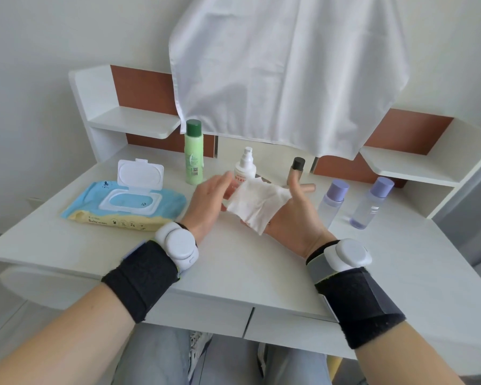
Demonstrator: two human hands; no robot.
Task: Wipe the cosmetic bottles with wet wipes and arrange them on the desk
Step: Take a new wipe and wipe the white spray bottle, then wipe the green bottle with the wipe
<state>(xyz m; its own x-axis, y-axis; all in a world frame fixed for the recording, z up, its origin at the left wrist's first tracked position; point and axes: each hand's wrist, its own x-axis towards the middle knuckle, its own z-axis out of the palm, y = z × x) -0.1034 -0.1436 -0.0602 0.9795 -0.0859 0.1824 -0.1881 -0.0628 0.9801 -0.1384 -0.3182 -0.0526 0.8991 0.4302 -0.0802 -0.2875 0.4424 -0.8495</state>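
A crumpled white wet wipe (257, 202) is held above the middle of the white tabletop (233, 273). It drapes over the upturned palm of the right hand (292, 218), whose fingers are straight. The left hand (208, 198) pinches its left edge between thumb and fingertips. Near the tabletop's left edge, the blue-and-yellow wipes pack (117, 207), lid raised, reads "Baby". The white spray bottle (245, 165) near the back edge has red lettering, partly hidden.

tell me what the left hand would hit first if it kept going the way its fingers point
Probably the white spray bottle with the red label: the fingers of the left hand point up and right at it, though depth is unclear.
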